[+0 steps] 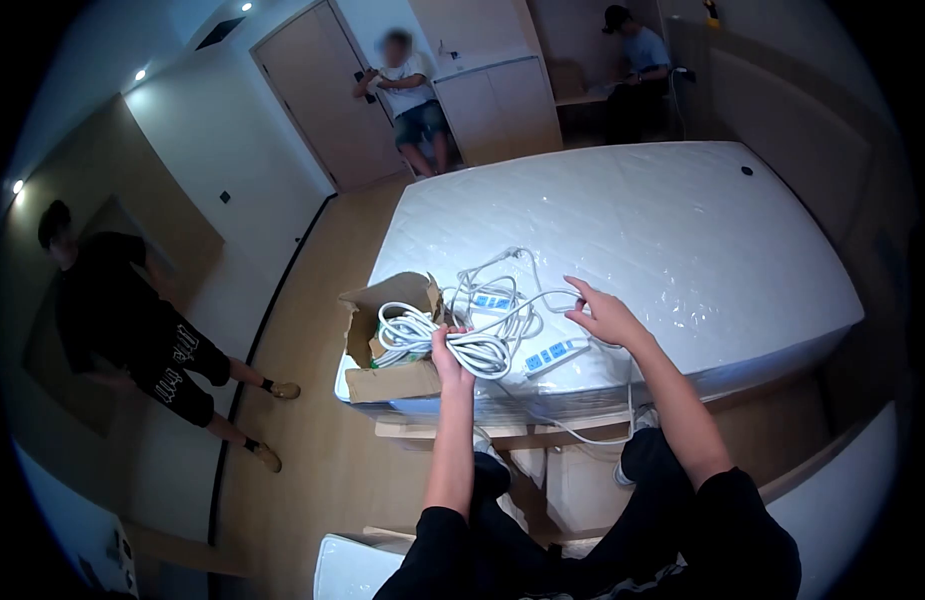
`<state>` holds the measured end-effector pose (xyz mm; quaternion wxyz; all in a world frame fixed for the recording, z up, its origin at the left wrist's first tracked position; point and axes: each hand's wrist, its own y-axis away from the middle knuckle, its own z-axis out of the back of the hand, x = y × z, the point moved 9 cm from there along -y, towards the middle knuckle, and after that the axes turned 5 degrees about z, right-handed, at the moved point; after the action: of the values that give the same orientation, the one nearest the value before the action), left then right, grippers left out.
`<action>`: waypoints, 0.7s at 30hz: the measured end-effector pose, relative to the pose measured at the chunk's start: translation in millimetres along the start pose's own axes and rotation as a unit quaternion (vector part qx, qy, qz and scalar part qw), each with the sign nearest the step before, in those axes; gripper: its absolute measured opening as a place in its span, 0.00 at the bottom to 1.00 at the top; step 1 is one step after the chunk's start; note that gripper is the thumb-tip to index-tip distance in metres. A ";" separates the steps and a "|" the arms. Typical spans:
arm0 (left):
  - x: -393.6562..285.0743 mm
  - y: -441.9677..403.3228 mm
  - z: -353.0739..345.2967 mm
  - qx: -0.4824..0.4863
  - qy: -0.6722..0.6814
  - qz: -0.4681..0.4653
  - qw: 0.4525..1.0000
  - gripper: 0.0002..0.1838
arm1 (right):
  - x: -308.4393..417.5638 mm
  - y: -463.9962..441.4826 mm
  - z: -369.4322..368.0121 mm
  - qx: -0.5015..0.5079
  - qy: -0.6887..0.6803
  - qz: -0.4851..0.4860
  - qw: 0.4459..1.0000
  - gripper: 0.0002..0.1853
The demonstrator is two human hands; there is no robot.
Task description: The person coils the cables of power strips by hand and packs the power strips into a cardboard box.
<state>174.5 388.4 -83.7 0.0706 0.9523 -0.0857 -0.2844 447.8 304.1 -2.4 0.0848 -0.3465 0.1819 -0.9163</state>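
Note:
My left hand (452,358) is closed round the middle of a coiled white power cable (482,355), whose loops spread out on both sides of the fist. A length of this cable runs across to my right hand (604,315), where it passes between the thumb and fingers. Between my hands, a white power strip (554,356) with blue socket faces lies on the mattress. Another power strip (492,301) sits behind it among loose loops of cable. Left of my left hand stands an open cardboard box (394,382) with more white cable in it.
The plastic-wrapped mattress (642,210) fills the middle. Some cable hangs over its front edge near my feet. One person (112,300) stands at left; another person (412,95) sits by the door (317,95), and a third person (637,75) sits at the back right.

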 end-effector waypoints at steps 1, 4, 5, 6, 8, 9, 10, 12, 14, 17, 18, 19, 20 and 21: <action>-0.4 5.5 -0.5 -0.016 0.002 0.010 1.000 0.12 | 3.5 2.6 -7.1 0.013 -0.025 0.006 1.000 0.14; 0.6 8.5 -3.2 0.014 -0.007 0.036 0.999 0.13 | -6.0 8.7 -39.4 0.029 0.037 0.024 0.999 0.15; 3.5 10.7 -8.2 0.031 -0.014 0.046 0.998 0.13 | -5.4 8.1 -47.6 0.019 0.123 0.052 0.991 0.15; 12.8 9.6 -9.0 0.061 -0.009 0.074 0.995 0.12 | -1.4 11.8 -58.6 0.034 0.122 0.046 0.991 0.15; 27.4 8.9 -9.8 0.082 0.024 0.096 0.992 0.07 | 39.0 18.2 -73.8 -0.001 0.043 0.186 0.982 0.13; 27.4 13.5 -22.0 0.116 0.007 0.074 0.991 0.08 | 51.4 22.9 -81.3 0.021 0.057 0.204 0.977 0.13; 26.1 17.5 -24.5 0.100 0.010 0.061 0.993 0.08 | 50.4 27.4 -88.0 0.035 0.050 0.181 0.982 0.12; 19.2 16.1 -24.5 0.077 0.006 0.033 0.996 0.07 | 63.1 31.1 -86.8 0.051 0.046 0.161 0.985 0.12; 18.6 2.7 -11.8 0.085 -0.015 0.032 0.996 0.06 | 49.2 42.5 -98.2 0.210 0.073 -0.031 0.975 0.12; 0.7 17.0 -24.8 0.079 0.004 -0.009 0.997 0.08 | 40.6 47.2 -99.3 0.148 -0.031 -0.035 0.988 0.12; -5.1 13.3 -21.8 0.098 0.046 0.004 0.994 0.08 | 28.6 44.6 -100.5 0.118 -0.072 -0.035 0.990 0.12; -12.3 10.4 -18.2 0.116 0.088 0.018 0.989 0.08 | 7.8 40.4 -97.3 0.044 -0.105 -0.015 0.993 0.12; -19.2 12.4 -21.0 0.157 0.104 0.033 0.982 0.08 | 4.6 34.6 -81.6 0.018 -0.116 -0.031 0.993 0.11; -18.4 12.2 -16.9 0.159 0.097 0.059 0.981 0.09 | 9.5 29.6 -59.8 -0.008 -0.126 -0.045 0.991 0.10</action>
<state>167.2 381.7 -57.7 -0.0572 0.9677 -0.1782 -0.1690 401.7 290.6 -49.8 0.0625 -0.4674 0.1613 -0.8670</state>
